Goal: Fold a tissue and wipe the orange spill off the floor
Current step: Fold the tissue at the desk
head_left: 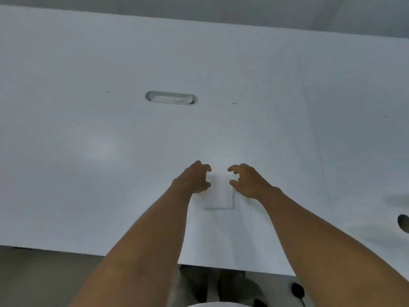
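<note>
White tissue (220, 193) lies on table (88, 107) between left hand (193, 179), right hand (247, 182); each grip open, empty.

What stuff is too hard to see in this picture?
- Orange spill: not visible in the head view; only a little floor shows below the table.
- Tissue: white on white and blurred, so its folds are unclear; the left hand and right hand cover its side edges.
- Slot in the table: contents too small and blurry.
- Dark hole: cut off by the right edge.

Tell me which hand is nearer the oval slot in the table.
Left. The left hand lies below the oval slot, slightly right of it; the right hand lies farther right.
</note>
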### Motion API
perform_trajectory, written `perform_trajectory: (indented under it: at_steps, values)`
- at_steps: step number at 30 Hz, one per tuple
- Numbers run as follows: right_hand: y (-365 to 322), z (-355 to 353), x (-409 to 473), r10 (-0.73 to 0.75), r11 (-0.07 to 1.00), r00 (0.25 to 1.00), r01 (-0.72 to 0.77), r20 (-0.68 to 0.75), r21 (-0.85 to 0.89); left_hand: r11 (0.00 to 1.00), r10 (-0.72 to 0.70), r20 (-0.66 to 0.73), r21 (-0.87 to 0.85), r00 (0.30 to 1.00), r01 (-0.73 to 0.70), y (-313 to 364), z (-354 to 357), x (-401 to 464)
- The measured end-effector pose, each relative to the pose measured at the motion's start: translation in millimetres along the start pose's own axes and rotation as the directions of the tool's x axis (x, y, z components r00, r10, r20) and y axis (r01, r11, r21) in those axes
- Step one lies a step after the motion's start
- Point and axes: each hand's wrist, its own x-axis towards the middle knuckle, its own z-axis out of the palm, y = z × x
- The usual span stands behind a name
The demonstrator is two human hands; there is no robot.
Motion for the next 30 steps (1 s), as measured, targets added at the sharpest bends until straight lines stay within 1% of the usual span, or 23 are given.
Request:
perform_trajectory:
  at_steps: [2, 4, 7, 9, 11, 14, 17, 22, 25, 27, 30]
  values:
    - [1, 9, 0, 0.003, 1.000, 1.000, -0.003, 0.010, 0.016, 1.000, -0.003, 0.004, -0.010, 1.000, 0.003, -3, 7, 4]
    - [3, 24, -4, 0.017, 1.000, 0.999, -0.017, 0.038, -0.006, 1.000, -0.014, 0.006, -0.026, 1.000, 0.014, -8, 17, 3]
    - [11, 34, -2, 0.056, 0.998, 0.998, -0.056, 0.004, -0.003, 0.997, -0.010, -0.019, -0.072, 1.000, 0.009, -12, 26, 7]
    - [13, 34, -1, 0.056, 0.998, 0.998, -0.056, -0.015, -0.011, 0.996, -0.011, -0.038, -0.090, 0.999, 0.007, -14, 27, 8]
    - [13, 35, 0, 0.046, 0.998, 0.999, -0.047, -0.012, -0.044, 0.996, -0.007, -0.058, -0.090, 0.998, 0.002, -15, 28, 8]
    - [12, 38, -1, 0.018, 0.989, 1.000, -0.020, -0.013, -0.144, 0.997, 0.008, -0.079, -0.070, 0.997, -0.014, -15, 33, 7]
    - [13, 47, -5, -0.014, 0.975, 0.999, 0.007, -0.029, -0.221, 0.998, -0.008, -0.095, -0.067, 0.995, 0.002, -15, 38, 6]
    - [14, 54, -10, 0.009, 0.989, 0.995, -0.024, -0.101, -0.144, 0.998, -0.028, -0.110, -0.066, 0.994, 0.021, -20, 46, 1]
    - [14, 52, -12, 0.024, 0.996, 0.998, -0.029, -0.060, -0.081, 0.985, -0.041, -0.143, -0.174, 0.989, 0.015, -22, 46, -4]
    - [11, 44, -15, 0.051, 0.999, 0.997, -0.051, -0.052, -0.013, 0.961, -0.039, -0.126, -0.278, 0.991, 0.002, -21, 40, -7]
    - [6, 29, -18, 0.102, 0.990, 0.992, -0.094, -0.073, 0.107, 0.863, -0.045, -0.048, -0.505, 0.998, 0.015, -15, 24, -14]
